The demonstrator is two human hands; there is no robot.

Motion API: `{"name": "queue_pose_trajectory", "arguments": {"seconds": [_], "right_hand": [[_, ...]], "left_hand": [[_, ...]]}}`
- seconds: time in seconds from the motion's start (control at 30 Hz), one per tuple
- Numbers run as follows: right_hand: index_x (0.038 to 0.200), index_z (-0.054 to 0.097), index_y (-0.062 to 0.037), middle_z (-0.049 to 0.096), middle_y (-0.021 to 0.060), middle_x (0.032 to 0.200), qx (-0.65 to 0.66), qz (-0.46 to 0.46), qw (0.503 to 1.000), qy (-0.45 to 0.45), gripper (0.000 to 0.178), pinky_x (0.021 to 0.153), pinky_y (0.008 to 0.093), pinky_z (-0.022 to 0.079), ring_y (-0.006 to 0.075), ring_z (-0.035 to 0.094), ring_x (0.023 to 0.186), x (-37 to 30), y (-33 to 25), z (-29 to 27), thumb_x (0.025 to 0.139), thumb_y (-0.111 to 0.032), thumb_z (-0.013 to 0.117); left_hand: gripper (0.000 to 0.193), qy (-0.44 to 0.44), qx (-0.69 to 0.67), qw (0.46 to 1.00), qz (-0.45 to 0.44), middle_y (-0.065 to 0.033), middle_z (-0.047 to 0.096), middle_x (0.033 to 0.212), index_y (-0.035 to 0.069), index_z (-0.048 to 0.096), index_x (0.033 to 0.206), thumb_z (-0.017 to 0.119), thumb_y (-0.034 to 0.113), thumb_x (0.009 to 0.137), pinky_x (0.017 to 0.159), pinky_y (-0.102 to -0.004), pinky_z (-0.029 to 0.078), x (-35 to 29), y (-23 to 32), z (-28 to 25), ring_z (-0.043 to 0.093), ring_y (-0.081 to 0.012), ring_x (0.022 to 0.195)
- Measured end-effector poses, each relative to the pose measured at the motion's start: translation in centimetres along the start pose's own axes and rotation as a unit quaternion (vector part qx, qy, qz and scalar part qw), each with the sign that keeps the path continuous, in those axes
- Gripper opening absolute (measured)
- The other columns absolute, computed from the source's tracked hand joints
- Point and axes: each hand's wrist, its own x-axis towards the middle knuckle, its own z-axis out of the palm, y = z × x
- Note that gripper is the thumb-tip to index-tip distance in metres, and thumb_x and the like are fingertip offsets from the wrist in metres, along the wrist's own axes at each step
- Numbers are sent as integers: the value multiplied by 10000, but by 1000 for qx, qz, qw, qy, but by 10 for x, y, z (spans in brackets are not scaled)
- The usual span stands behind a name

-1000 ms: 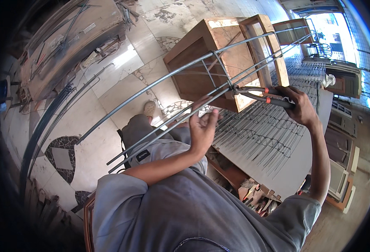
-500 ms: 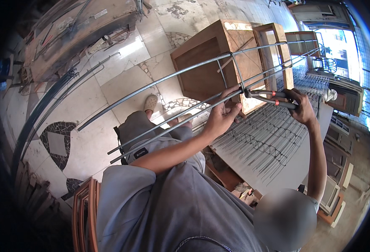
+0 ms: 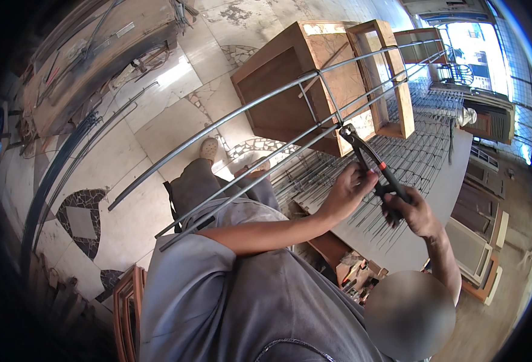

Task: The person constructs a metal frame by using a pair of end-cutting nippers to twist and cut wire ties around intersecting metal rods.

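Pincers (image 3: 369, 155) with black grips and red bands slant from my right hand to the steel bar frame. My right hand (image 3: 416, 212) is closed around their handles. Their jaws touch the joint where a bent steel tie (image 3: 329, 95) meets the lower bars. Beside the handles, my left hand (image 3: 346, 192) has curled fingers, thumb and fingertips close together; whatever they pinch is too small to make out. The long steel bars (image 3: 242, 108) run from lower left to upper right, joined by bent ties.
A wooden cabinet (image 3: 278, 84) stands behind the bars. Several finished wire-tied frames (image 3: 368, 193) lie on a grey board (image 3: 435, 211) at the right. Loose rods (image 3: 54, 175) lie at the left, near a cluttered workbench (image 3: 91, 66). Wooden frames (image 3: 127, 301) stand at lower left.
The pincers have swung from sideways to slanting downward, and their handles have come closer together. My right hand has moved down and left; my left hand has drawn back from the joint.
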Motion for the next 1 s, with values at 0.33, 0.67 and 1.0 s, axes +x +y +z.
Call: {"name": "queue_pose_trajectory", "arguments": {"seconds": [0.33, 0.67, 1.0], "right_hand": [[1244, 498, -19, 651, 139, 942, -130, -145, 974, 117, 477, 779, 337, 523, 243, 659, 765, -19, -5, 25, 888, -298, 646], [1405, 457, -43, 568, 129, 1179, -685, -206, 562, 414, 699, 796, 389, 454, 237, 585, 910, -24, 29, 57, 801, -284, 712], [1223, 546, 47, 600, 52, 816, 45, -67, 996, 41, 421, 605, 247, 445, 84, 522, 653, -20, 4, 2, 945, -264, 609]], "left_hand": [[400, 113, -228, 964, -80, -38, 567, 727, 107, 508, 905, 710, 448, 855, 716, -311, 523, 34, 33, 38, 594, -167, 668], [357, 190, -267, 939, -102, -57, 546, 762, 94, 481, 936, 663, 397, 884, 696, -326, 510, 39, 40, 59, 581, -168, 695], [439, 84, -273, 954, -94, -60, 596, 784, 109, 524, 902, 625, 534, 869, 765, -325, 475, 36, 23, 40, 573, -168, 747]]}}
